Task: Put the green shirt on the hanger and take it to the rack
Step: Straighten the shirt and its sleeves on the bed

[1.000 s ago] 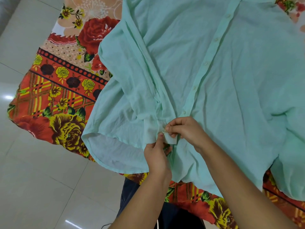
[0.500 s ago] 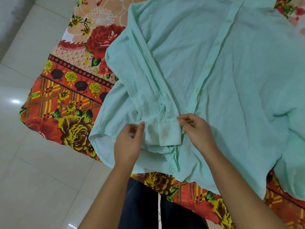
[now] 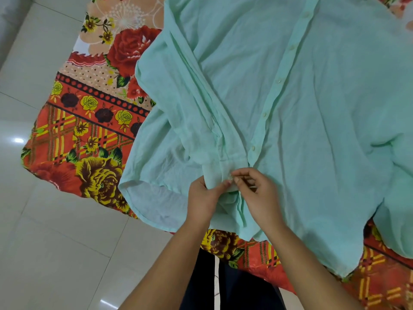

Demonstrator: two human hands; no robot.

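The pale green shirt [image 3: 312, 104] lies spread front-up on the bed, its button placket running down the middle. One sleeve is folded across the front and its cuff [image 3: 214, 173] rests near the hem. My left hand [image 3: 204, 198] grips the cuff's near edge from below. My right hand [image 3: 257, 193] pinches the same cuff at its button with thumb and forefinger. The fingertips of both hands meet on the cuff. No hanger and no rack are in view.
A red, orange and yellow floral bedsheet [image 3: 89, 121] covers the bed under the shirt. White glossy floor tiles [image 3: 44, 242] lie to the left and below. My dark trousers [image 3: 223, 283] stand against the bed's near edge.
Half a second ago my hands were apart on either side of the flat cuff. Both have now closed in on the cuff and pinch it at the button.
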